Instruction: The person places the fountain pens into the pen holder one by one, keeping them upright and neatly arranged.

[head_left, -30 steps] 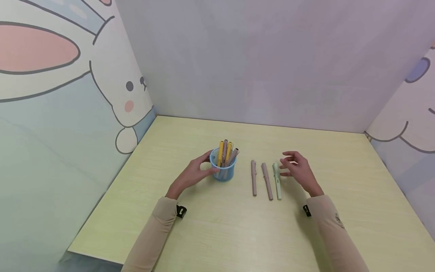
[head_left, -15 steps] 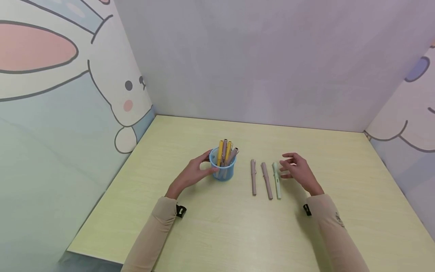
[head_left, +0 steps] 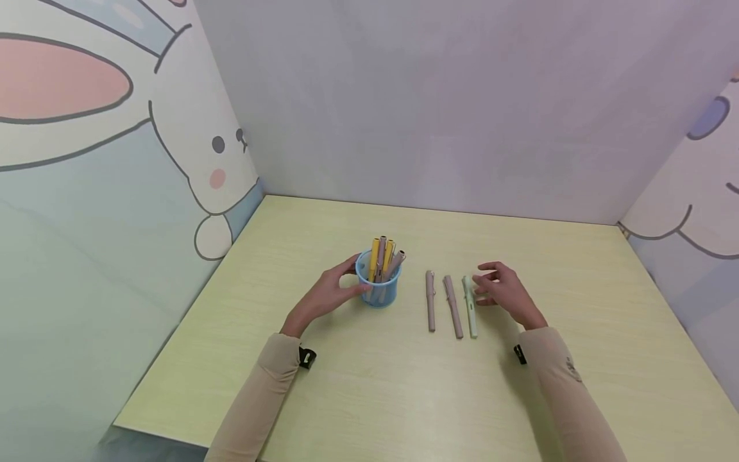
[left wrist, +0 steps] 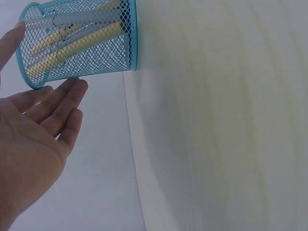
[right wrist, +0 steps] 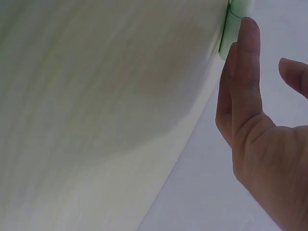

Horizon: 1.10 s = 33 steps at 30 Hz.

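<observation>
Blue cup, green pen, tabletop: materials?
Blue cup: probably painted metal mesh; diamond-shaped openings show in the left wrist view. Green pen: likely smooth plastic, by its even pastel color. Tabletop: wood or wood-look laminate, satin; streaky grain and soft sheen.

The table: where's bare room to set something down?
Bare: between the sleeves, nearer than the loose pens; behind the blue cup, toward the back wall. Crowded: the row from the left hand to the right hand.
</observation>
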Motion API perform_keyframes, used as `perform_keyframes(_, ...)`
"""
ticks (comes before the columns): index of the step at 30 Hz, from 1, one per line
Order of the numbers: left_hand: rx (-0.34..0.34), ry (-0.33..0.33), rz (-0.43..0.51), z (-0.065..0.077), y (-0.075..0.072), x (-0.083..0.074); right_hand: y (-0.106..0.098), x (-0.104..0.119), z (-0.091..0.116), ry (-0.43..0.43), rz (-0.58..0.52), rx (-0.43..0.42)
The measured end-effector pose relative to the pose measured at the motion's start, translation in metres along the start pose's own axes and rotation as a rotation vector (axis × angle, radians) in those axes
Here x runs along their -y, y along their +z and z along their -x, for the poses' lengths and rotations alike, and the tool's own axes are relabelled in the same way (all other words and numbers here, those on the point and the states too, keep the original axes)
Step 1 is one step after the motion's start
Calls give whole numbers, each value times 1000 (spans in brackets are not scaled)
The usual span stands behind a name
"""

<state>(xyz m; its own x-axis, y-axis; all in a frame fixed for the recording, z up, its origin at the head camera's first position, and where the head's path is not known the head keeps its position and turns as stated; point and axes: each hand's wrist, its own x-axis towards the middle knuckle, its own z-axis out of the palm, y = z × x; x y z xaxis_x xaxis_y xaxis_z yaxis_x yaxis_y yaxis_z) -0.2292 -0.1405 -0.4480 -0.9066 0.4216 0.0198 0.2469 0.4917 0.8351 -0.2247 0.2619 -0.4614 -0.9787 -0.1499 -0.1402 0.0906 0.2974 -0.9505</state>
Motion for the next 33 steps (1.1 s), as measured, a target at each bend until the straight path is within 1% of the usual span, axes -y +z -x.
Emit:
perform_keyframes(9, 1, -5, -5, 1, -1, -1, 1, -2, -3, 44, 30, 35)
perform_keyframes(15, 0, 2, 2, 1, -1, -2, 3, -3, -5, 93, 33, 56)
perform_keyframes(33, 2, -4, 5, 0, 0, 0, 11, 5, -7, 161, 110, 52)
